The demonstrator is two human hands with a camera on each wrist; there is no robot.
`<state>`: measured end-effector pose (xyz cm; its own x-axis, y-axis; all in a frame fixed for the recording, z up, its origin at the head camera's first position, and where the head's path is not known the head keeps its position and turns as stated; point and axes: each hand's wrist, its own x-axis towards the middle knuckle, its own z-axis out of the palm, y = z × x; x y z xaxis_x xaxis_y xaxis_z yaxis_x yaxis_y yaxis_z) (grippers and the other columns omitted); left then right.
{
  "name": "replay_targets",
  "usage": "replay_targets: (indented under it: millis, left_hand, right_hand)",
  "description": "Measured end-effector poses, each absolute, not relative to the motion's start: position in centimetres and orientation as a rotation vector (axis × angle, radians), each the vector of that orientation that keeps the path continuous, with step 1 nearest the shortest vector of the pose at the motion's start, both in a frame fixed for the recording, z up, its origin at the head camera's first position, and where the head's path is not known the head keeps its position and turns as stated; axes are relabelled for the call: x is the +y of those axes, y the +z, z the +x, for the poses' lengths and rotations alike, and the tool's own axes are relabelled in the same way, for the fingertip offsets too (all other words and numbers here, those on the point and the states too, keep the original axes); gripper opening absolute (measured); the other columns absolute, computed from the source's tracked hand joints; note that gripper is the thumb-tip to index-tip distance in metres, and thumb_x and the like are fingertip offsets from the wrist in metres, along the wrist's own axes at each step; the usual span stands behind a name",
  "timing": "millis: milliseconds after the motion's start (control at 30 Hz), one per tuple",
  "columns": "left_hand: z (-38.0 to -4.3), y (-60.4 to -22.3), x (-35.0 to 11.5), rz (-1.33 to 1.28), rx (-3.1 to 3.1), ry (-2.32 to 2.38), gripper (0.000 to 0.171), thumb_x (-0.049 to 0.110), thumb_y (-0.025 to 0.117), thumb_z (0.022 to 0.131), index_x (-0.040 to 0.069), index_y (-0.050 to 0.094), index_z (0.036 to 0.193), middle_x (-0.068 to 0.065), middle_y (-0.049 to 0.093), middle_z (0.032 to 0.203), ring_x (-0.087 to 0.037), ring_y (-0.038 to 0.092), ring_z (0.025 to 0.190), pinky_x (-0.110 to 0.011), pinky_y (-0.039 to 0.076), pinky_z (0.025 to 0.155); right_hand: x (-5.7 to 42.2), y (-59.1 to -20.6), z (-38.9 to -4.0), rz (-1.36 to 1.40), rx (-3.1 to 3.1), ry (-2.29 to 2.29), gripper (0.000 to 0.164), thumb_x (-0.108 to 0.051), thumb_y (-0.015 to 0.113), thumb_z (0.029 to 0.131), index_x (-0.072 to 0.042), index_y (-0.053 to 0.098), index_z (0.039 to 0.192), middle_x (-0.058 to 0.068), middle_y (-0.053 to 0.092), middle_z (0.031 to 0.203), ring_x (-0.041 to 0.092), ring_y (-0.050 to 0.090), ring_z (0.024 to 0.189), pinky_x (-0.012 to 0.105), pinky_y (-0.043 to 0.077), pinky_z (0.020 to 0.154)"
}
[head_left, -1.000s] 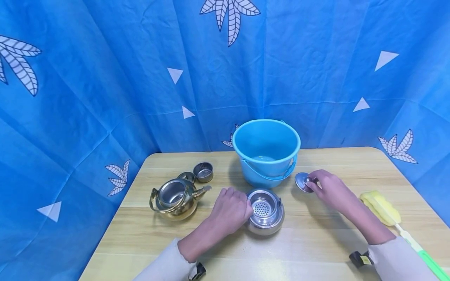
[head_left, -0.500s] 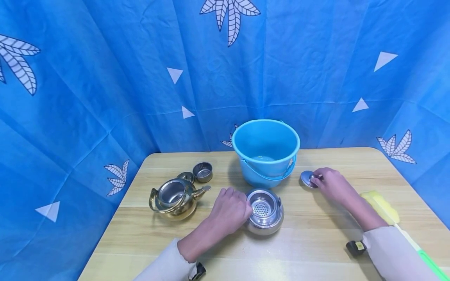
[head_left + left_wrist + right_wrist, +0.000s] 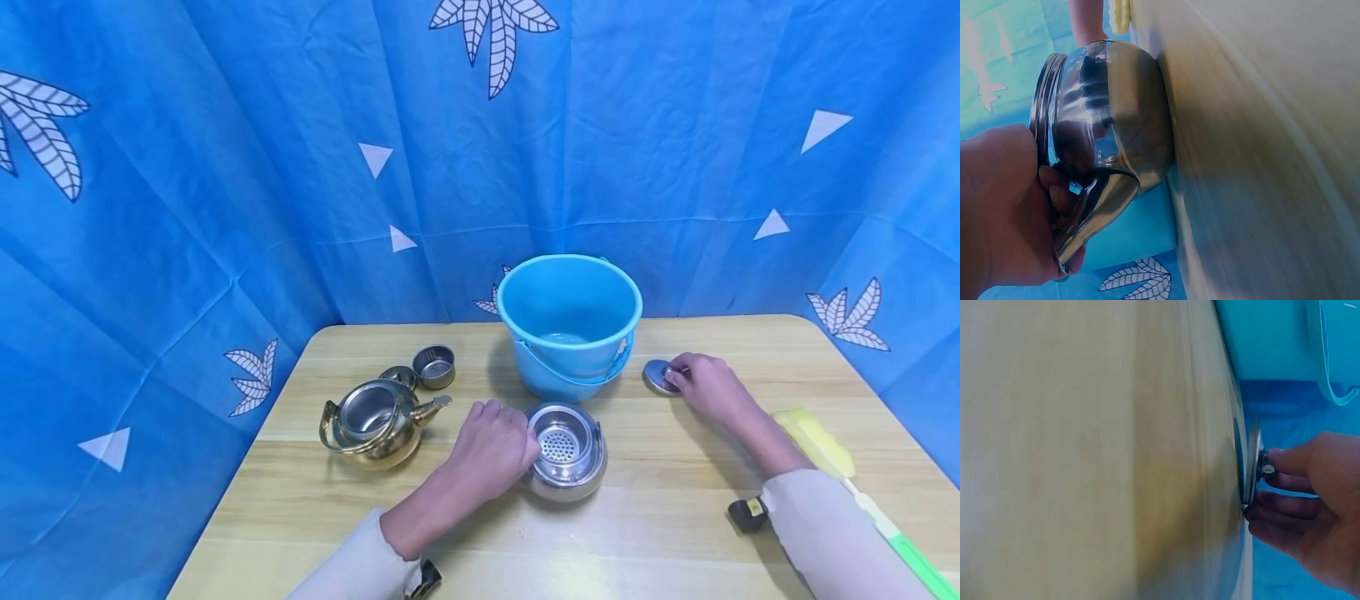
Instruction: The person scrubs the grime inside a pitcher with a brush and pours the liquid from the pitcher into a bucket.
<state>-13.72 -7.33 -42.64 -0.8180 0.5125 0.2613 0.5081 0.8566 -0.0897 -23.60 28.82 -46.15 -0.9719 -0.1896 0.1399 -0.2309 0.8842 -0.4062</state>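
Note:
My left hand (image 3: 491, 450) grips a silver teapot (image 3: 570, 483) on its left side. In the left wrist view the fingers curl behind the teapot's spout (image 3: 1104, 209). Lidless, the pot stands upright with a perforated strainer (image 3: 558, 443) showing in its mouth. Over to the right, my right hand (image 3: 716, 387) pinches the knob of a round metal lid (image 3: 657, 377). The right wrist view has this lid (image 3: 1252, 464) close over the tabletop, thumb and fingers at its knob (image 3: 1268, 469).
A blue bucket (image 3: 570, 367) stands behind the silver teapot. To the left are a gold teapot (image 3: 382, 442), its small lid (image 3: 399, 377) and a loose strainer cup (image 3: 433, 367). A yellow sponge brush (image 3: 813, 442) with a green handle lies at the table's right side.
My right hand has carried the lid slightly right and back, lowering it toward the tabletop; the lid now looks flatter. The left hand and the silver teapot have stayed put.

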Motion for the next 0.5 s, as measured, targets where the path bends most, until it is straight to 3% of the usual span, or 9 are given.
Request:
replay_targets:
  millis: [500]
  left_hand:
    - [-13.70, -42.62, -7.39, -0.786, -2.725, 0.044, 0.033, 0.030, 0.039, 0.096, 0.020, 0.040, 0.064, 0.005, 0.039, 0.062, -0.015, 0.035, 0.063, -0.025, 0.025, 0.062]
  right_hand:
    - [27.99, -45.42, -23.65, 0.381, -2.985, 0.534, 0.023, -0.011, 0.062, 0.092, 0.006, 0.067, 0.106, 0.026, 0.070, 0.100, 0.042, 0.067, 0.092, 0.054, 0.054, 0.081]
